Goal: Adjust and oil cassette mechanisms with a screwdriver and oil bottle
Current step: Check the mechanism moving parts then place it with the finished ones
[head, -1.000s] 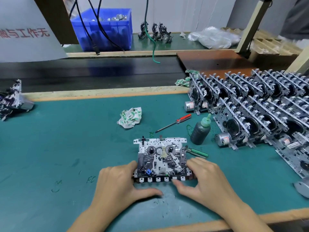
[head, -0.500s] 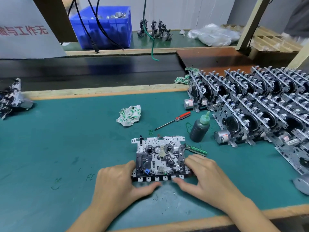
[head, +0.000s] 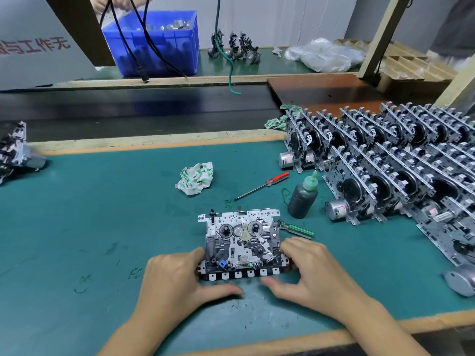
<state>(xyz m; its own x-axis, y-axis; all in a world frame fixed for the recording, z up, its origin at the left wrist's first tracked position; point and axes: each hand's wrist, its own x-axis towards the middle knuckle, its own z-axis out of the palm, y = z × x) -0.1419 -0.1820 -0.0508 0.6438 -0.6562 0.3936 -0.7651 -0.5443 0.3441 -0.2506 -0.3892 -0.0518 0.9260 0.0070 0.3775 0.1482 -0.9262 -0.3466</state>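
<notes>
Cassette mechanism (head: 240, 244) lies flat on the green mat (head: 102, 214), near centre, reel hubs facing up. Left hand (head: 177, 278) grips its near-left corner, fingers curled against the left edge, thumb lying along the near side on the mat. Right hand (head: 311, 271) grips the near-right corner the same way, fingers curled over the right edge. Neither hand holds a tool.

Red-handled screwdriver (head: 262, 186) lies on the mat just far of the mechanism, tip pointing near-left. Dark oil bottle (head: 303, 197) with green nozzle stands far-right of it, leaning a bit. Green-handled tool (head: 298, 229) lies at the mechanism's right edge. Rows of mechanisms (head: 385, 163) stand on edge at right.

Step looks like seating and squaring the unit. To do it well: keep it flat, one hand pinning it, free the right hand for the screwdriver, avoid knocking the bottle.
</notes>
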